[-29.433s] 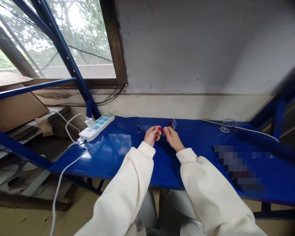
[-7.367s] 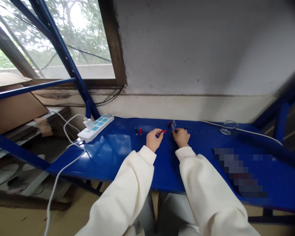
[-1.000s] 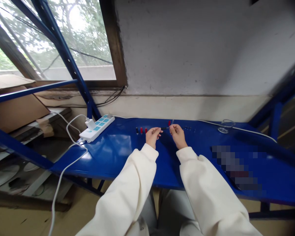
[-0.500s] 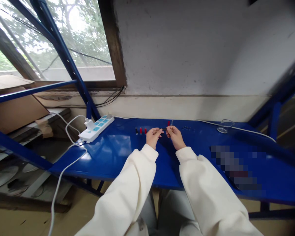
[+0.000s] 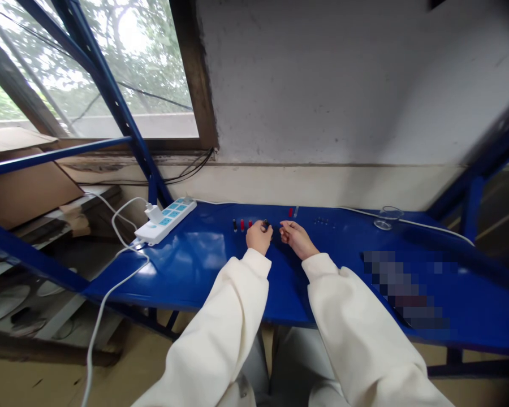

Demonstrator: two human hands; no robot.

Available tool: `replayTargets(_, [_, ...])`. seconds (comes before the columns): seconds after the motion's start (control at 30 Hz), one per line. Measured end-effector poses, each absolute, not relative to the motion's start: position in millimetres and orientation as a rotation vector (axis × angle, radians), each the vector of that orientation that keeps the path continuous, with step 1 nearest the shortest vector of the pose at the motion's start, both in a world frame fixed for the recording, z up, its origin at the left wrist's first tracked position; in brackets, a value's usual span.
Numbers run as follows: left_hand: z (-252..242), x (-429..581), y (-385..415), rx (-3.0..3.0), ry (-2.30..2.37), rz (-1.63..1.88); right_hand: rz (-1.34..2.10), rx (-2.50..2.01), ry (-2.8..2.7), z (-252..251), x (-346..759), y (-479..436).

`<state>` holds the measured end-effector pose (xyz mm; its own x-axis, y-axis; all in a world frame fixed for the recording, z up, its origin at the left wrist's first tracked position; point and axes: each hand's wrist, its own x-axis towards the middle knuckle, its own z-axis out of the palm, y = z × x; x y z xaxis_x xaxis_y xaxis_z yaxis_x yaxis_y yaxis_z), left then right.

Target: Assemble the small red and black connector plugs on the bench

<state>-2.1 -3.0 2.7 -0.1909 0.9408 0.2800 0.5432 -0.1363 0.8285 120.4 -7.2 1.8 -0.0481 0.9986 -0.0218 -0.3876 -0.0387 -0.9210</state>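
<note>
Two slim red cylinders and a black one are standing at ten o'clock from the left hand, which is pinching a small dark piece; the right hand is showing bent fingers, hold unclear; glossy blue tabletop is reaching its edge at six o'clock.

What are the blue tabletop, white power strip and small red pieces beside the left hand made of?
Blue tabletop: probably painted metal, glossy, as it shows bright reflections.
White power strip: likely hard plastic, smooth, going by its moulded look.
Red pieces: perhaps plastic, from their even colour; finish too small to judge.
</note>
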Motion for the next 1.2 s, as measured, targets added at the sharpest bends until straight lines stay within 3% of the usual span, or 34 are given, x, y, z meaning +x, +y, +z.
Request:
replayTargets(0.1, [7.2,-11.1,-2.5,1.762,2.094,0.956,1.382,-0.933,-0.933,0.5,121.4,-6.2])
replayTargets(0.23, [6.4,-15.8,0.2,1.837,2.216,0.731,1.384,-0.957,-1.009,-1.0,121.3,-7.0])
replayTargets(1.0, [5.2,-14.6,6.0,1.860,2.235,0.656,1.282,-0.973,-1.067,5.8,123.5,-10.3])
replayTargets(1.2, [4.8,-15.6,4.7,1.868,2.209,0.650,1.115,-1.120,-1.045,3.2,130.2,-4.5])
